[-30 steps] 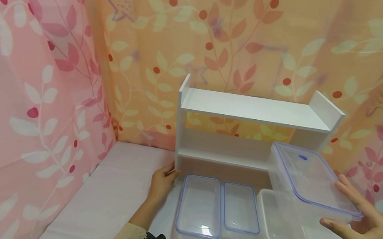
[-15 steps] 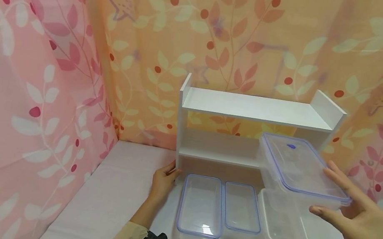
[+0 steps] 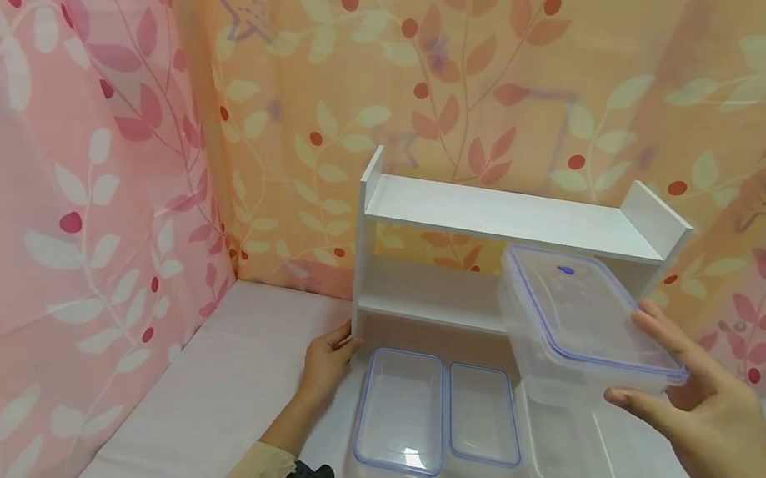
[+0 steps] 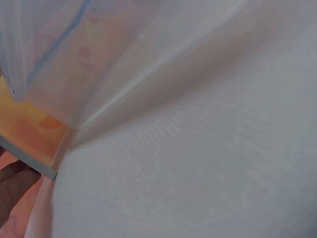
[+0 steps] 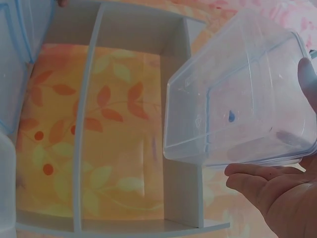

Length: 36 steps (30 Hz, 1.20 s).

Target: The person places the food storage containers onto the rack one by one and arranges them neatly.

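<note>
My right hand grips the near right end of a clear plastic food container with a blue-rimmed lid and a small blue vent plug. It is held up in front of the white shelf, at the right part of the middle level. In the right wrist view the raised container shows its clear underside, with the fingers and thumb around its end. My left hand holds the lower front edge of the shelf's left side panel; the left wrist view shows fingers at that panel edge.
On the white table in front of the shelf stand two lidded containers, a larger one and a smaller one. An unlidded container sits right of them, partly below the raised one. Patterned curtains hang behind and left.
My right hand has carried the lidded container left and upward, toward the shelf's middle level. The left hand stays at the side panel, and the containers on the table have not moved.
</note>
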{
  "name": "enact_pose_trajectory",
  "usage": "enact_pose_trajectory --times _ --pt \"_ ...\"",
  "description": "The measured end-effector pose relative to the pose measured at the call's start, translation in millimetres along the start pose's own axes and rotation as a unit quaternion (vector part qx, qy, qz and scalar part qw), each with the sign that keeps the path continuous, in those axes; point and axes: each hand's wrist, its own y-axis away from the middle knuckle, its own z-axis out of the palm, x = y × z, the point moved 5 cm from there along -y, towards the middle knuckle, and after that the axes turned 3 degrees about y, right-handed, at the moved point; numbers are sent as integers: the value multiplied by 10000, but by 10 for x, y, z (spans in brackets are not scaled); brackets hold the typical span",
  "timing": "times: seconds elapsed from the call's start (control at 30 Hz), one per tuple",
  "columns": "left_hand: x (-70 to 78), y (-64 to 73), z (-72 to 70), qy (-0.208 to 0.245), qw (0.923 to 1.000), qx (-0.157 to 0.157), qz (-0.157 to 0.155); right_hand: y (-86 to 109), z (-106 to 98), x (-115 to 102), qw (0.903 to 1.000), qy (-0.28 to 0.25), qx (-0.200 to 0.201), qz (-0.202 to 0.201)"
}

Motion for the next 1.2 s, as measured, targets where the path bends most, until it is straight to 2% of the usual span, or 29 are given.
enact_pose_trajectory --times 0.1,0.2,0.27,0.4,0.5,0.6,0.7,0.87,0.93,1.1,1.2 --pt "111 53 2 13 9999 -104 -24 -46 26 -48 10000 -6 -24 -32" --pt "141 64 3 36 9999 -154 -18 -97 46 -97 9999 -76 -17 -92" --pt "110 45 -1 43 9999 -119 -18 -135 65 -130 9999 22 -16 -133" --pt "-41 -25 -9 63 10000 18 -57 -213 102 -188 9997 190 -63 -167" --pt "-136 -56 -15 26 9999 149 -67 -266 135 -228 9998 15 -157 -139" --pt "-167 -57 -18 -32 9997 228 -52 -310 162 -268 9997 84 -182 -101" --pt "-162 -57 -16 -23 9997 222 29 -352 182 -312 9985 537 -114 -90" --pt "63 33 -3 -74 10000 14 38 -434 210 -359 9996 233 -134 -106" --pt "154 70 -3 -95 9999 -58 -8 -469 226 -378 9997 -88 -178 -113" --pt "46 12 2 -82 9999 -22 -71 -548 246 -432 9998 -50 -137 -119" --pt "-67 -34 10 -87 9999 102 -77 -597 251 -463 9996 232 -96 -147"
